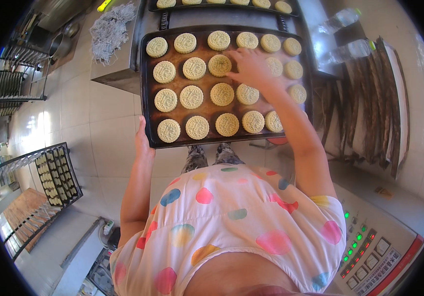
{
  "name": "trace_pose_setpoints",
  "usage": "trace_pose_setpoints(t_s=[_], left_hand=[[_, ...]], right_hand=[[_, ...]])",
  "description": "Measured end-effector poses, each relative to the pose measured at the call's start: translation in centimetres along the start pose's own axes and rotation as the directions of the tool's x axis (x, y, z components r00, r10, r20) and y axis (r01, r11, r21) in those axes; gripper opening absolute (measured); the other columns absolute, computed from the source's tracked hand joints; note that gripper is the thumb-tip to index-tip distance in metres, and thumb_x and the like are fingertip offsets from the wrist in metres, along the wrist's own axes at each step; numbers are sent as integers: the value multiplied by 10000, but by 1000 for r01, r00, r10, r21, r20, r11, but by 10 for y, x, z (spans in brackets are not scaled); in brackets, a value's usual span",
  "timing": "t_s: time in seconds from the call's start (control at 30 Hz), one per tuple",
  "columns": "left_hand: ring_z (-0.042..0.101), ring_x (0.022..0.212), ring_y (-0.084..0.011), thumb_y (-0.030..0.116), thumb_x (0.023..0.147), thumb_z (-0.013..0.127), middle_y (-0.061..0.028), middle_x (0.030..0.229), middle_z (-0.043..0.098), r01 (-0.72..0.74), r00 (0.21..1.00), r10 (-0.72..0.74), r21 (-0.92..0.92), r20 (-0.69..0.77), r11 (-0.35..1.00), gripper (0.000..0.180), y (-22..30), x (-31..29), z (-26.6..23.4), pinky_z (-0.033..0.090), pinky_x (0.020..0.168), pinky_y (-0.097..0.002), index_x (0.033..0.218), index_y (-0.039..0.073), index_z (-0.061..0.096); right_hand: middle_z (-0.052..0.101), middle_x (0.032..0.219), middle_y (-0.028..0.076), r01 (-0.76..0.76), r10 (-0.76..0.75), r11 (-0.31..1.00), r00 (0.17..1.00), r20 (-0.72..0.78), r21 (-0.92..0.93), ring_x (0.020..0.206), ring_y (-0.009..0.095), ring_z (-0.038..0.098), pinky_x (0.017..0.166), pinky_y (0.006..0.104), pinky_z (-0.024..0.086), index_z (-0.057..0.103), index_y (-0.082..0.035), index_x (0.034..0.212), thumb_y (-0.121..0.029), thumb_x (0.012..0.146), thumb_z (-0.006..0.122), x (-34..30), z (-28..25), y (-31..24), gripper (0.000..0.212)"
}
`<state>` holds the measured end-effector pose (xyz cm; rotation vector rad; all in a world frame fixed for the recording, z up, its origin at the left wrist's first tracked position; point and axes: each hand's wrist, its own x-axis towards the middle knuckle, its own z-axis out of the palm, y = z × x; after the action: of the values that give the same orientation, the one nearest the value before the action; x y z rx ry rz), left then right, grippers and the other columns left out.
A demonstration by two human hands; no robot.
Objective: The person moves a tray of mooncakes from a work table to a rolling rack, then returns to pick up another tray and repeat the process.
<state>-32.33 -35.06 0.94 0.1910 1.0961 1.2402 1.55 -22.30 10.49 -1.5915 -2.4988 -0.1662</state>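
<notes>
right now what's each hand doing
left hand: gripping the near-left edge of the baking tray
right hand: open, fingers spread over the cookies

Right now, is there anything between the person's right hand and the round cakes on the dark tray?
Nothing visible. The right hand lies flat on the cakes in the upper rows of the tray, with no lid, cloth or tool between. The left hand grips the tray's near left corner, away from that spot.
</notes>
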Motion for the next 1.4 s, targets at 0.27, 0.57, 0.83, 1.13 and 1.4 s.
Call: trace_pose_setpoints(t_s=[0.27, 0.57, 0.83, 1.13, 1.4], left_hand=[[556, 1043, -223, 417, 893, 492, -104, 1162, 566, 46, 998, -44, 42, -46, 998, 499, -1, 5, -7, 444, 913, -366, 1205, 28, 483], [564, 1014, -210, 394, 894, 507, -97, 1133, 578, -26, 1000, 26, 3, 13, 1000, 477, -8, 10, -11, 440, 907, -340, 1173, 7, 511], [559, 1028, -226, 414, 899, 483, -108, 1155, 566, -23, 999, 22, 29, 23, 999, 503, -6, 3, -1, 437, 924, -354, 1194, 6, 487], [532, 1081, -234, 399, 920, 441, -105, 1198, 540, 4, 1000, -5, 61, 18, 998, 472, -7, 11, -12, 429, 939, -367, 1233, 46, 459], [560, 1025, -228, 396, 891, 509, -112, 1145, 571, -1, 1000, 1, 27, 14, 1000, 478, -6, 9, -7, 450, 907, -364, 1180, 15, 499]], right_hand=[[535, 1046, 132, 112, -105, 993, 984, 145, -40, 1008, 260, 515, 853, 386, 394, 516, -142, 1168, -386, 682, 683, 28, 23, -32, 569], [563, 983, 116, 78, -67, 991, 993, 101, -109, 958, 247, 539, 806, 379, 398, 555, -119, 1109, -405, 692, 666, 29, 21, -28, 518], [595, 1000, 125, -170, 199, 964, 971, -131, 203, 954, 311, 556, 867, 407, 410, 564, -93, 1113, -374, 757, 645, -53, -28, 34, 460], [582, 985, 119, -255, 277, 945, 957, -86, 206, 918, 308, 550, 822, 407, 415, 564, -70, 1045, -274, 719, 681, -149, -46, 46, 402], [505, 1041, 140, -107, 94, 982, 991, 93, 153, 974, 314, 516, 861, 414, 391, 462, -114, 1207, -325, 679, 712, -92, -1, -5, 622]])
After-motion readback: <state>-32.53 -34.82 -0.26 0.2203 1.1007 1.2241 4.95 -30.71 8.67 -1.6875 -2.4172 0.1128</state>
